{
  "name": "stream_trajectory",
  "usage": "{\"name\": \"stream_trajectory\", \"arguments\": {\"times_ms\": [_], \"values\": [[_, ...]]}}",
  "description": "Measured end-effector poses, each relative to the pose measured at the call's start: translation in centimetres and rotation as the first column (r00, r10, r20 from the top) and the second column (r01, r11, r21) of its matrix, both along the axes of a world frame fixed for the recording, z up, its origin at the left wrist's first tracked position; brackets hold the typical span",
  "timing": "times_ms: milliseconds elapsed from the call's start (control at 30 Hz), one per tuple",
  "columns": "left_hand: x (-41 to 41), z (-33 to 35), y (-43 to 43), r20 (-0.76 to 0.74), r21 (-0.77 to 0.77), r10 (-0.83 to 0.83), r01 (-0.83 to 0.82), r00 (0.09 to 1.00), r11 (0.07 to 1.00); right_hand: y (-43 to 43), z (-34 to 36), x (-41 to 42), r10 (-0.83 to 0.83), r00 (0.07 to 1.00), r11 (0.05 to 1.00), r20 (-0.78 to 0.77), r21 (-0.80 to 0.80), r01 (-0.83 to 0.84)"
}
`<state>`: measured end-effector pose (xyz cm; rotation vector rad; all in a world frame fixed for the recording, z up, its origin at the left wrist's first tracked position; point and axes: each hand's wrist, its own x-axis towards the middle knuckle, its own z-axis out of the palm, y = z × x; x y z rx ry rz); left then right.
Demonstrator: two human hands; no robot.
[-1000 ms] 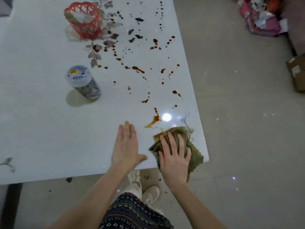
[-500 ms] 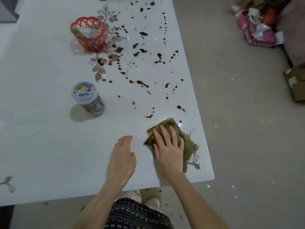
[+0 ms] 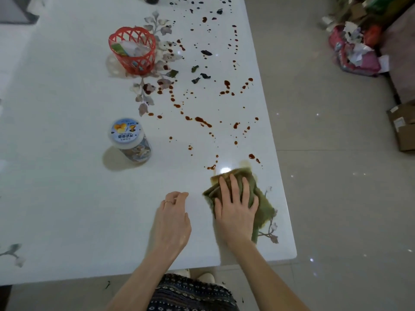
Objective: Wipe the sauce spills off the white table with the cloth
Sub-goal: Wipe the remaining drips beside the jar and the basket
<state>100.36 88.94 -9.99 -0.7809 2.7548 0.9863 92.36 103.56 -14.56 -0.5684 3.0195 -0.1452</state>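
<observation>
A folded green cloth (image 3: 260,196) lies on the white table (image 3: 67,198) near its right front corner. My right hand (image 3: 235,207) presses flat on the cloth with fingers spread. Just left of it my left hand (image 3: 171,221) rests on the table with fingers curled under, holding nothing. Brown sauce spills (image 3: 203,122) dot the table from just beyond the cloth up to the far end. A small puddle (image 3: 211,167) sits just beyond the cloth's far left corner.
A red plastic basket (image 3: 132,51) stands far left of the spills. A lidded round jar (image 3: 130,140) stands nearer, left of centre. The table's right edge runs close to the cloth. Clutter (image 3: 357,50) and a cardboard box (image 3: 402,124) lie on the floor at right.
My right hand pushed the cloth forward over the large sauce streak, which is now gone. My left hand's fingers went from flat to curled.
</observation>
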Motion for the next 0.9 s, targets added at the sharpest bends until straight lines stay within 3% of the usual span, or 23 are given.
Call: {"name": "stream_trajectory", "arguments": {"times_ms": [133,333,433,567,667,800,900], "values": [[0.2,0.0,0.3,0.015,-0.056,-0.035,0.035,0.999,0.998,1.8,0.4,3.7,0.102,0.995,0.995,0.021,0.014,-0.102],[-0.3,0.1,0.8,0.023,-0.097,-0.039,0.041,0.999,0.994,0.8,-0.1,-3.7,0.065,0.997,0.998,0.029,0.023,-0.066],[-0.3,0.3,1.9,0.017,-0.097,-0.029,0.031,0.999,0.995,1.5,-0.1,-3.4,0.090,0.996,0.996,0.003,0.025,-0.090],[-0.5,0.5,3.7,0.033,-0.102,0.042,-0.038,0.999,0.994,5.6,0.0,0.4,0.259,0.966,0.965,0.005,0.030,-0.259],[-0.8,0.5,4.9,0.036,-0.099,0.107,-0.103,0.994,0.990,7.0,-0.2,-2.5,0.384,0.923,0.923,-0.010,0.004,-0.384],[-1.3,0.8,8.1,0.031,-0.099,0.255,-0.250,0.967,0.963,6.9,-0.4,-7.7,0.415,0.910,0.910,0.009,-0.010,-0.415],[-1.0,0.8,11.0,0.020,-0.076,0.395,-0.392,0.919,0.917,8.4,-0.5,-7.0,0.450,0.893,0.893,-0.002,-0.028,-0.450]]}}
